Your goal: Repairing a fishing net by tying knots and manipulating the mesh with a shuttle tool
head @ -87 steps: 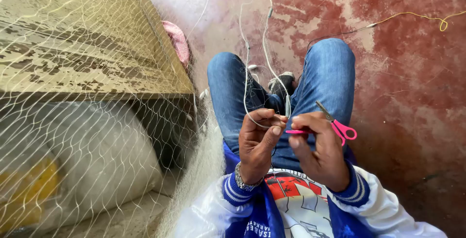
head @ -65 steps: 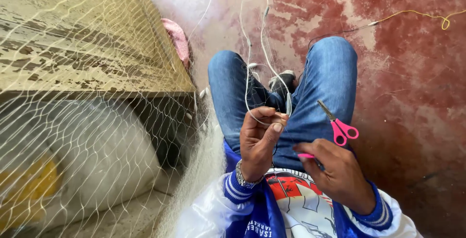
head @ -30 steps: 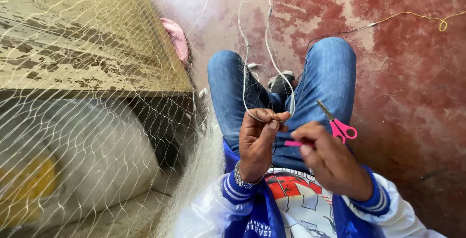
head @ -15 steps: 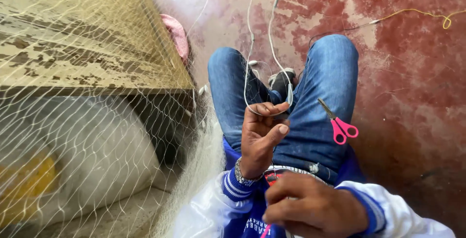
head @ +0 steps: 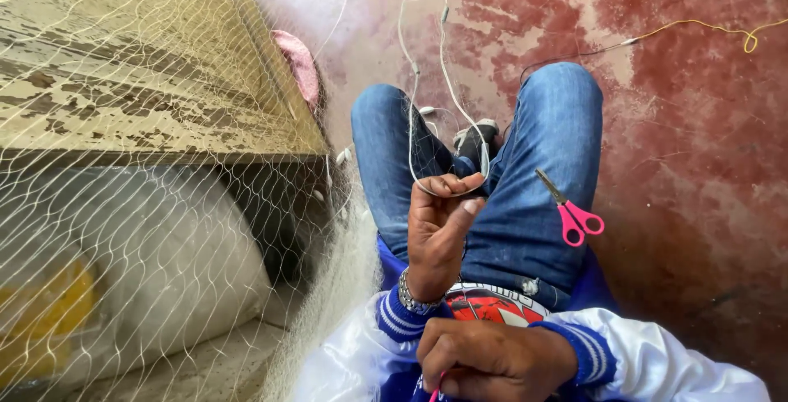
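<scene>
a loop of thin white cord (head: 443, 185) is pinched between thumb and fingers of the left hand (head: 439, 230), which is raised over the lap with its grip closed on the cord's lowest bend. from that pinch two strands are seen running up and away, roughly along the line of the legs, toward the top of the view, with small floats strung on them. the right hand (head: 492, 361) is drawn back low against the chest, its grip curled shut around something thin and pink (head: 435, 386), of which only a tip is shown; what that is cannot be told. the cord lies ahead of and above the right hand, just past the left wrist and its beaded bracelet (head: 414, 299), so the left hand is on the cord and the right hand is apart from it.

a pair of pink-handled scissors (head: 570, 213) is laid on the right thigh of the blue jeans (head: 525, 221), blades closed and pointed up toward the knee, handles toward the body; it is touched by neither hand, and the right hand is the nearer one. pale netting (head: 164, 230) is draped over a worn wooden structure (head: 148, 66) and a white sack (head: 139, 279) to the left. a yellow line (head: 698, 31) is laid on the red floor (head: 706, 123)
</scene>
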